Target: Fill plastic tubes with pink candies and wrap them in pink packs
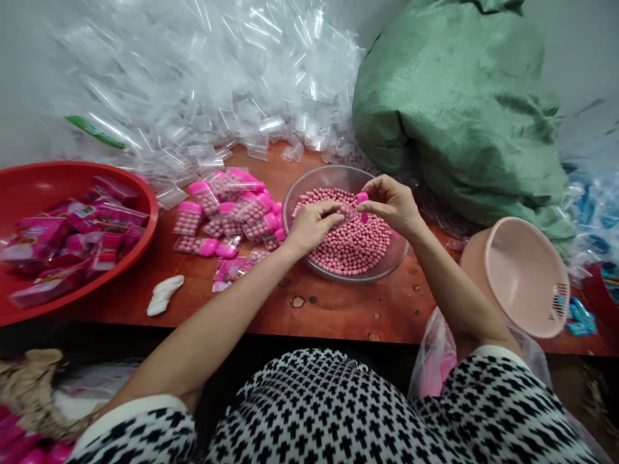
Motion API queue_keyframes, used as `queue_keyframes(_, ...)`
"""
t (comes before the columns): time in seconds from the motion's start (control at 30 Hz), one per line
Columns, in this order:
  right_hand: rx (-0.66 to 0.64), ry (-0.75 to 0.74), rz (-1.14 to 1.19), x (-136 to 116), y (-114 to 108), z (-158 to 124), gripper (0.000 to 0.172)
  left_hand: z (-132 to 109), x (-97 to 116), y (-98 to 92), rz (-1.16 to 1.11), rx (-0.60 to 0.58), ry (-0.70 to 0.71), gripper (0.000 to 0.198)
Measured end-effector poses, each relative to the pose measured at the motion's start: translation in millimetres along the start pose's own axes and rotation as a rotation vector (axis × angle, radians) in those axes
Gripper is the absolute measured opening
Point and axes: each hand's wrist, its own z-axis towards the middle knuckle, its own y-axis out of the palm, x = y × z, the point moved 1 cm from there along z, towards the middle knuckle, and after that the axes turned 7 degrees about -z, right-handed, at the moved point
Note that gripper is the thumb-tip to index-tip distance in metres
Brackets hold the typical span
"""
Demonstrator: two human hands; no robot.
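Note:
A clear bowl [397,258] full of small pink candy balls [348,254] stands before me. Over it, my left hand [313,225] is closed on a small clear container [346,211] with pink balls in it. My right hand [393,203] pinches a bright pink cap [362,200] close beside the container's end; whether they touch I cannot tell. Left of the bowl lies a heap of filled containers [236,205] with pink caps. A pink printed packet [232,274] lies in front of that heap.
A red basin [149,219] with pink packets stands at the left, a white cloth piece [165,295] near it. Empty clear containers [217,77] pile up at the back. A green sack [459,109] and a beige basket [525,277] are on the right.

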Motion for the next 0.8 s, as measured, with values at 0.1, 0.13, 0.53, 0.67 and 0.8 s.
queue_keyframes(0.1,-0.015,-0.067,-0.119,-6,0,-4,0.043,-1,0,0.5,-0.005,-0.008,0.028,0.027)
queue_keyframes(0.13,-0.046,-0.083,-0.149,-8,2,-4,0.041,-1,0,0.6,-0.017,-0.011,0.029,0.028)
queue_keyframes(0.53,-0.277,-0.232,-0.492,-39,5,-18,0.023,-20,7,1.7,0.021,0.063,0.141,0.016)
queue_keyframes(0.67,-0.286,-0.250,-0.551,-36,9,-16,0.019,-21,7,1.0,0.046,0.077,0.121,0.014)
queue_keyframes(0.8,-0.150,-0.182,-0.430,-35,14,-14,0.019,-15,5,2.4,-0.104,0.082,0.024,0.016)
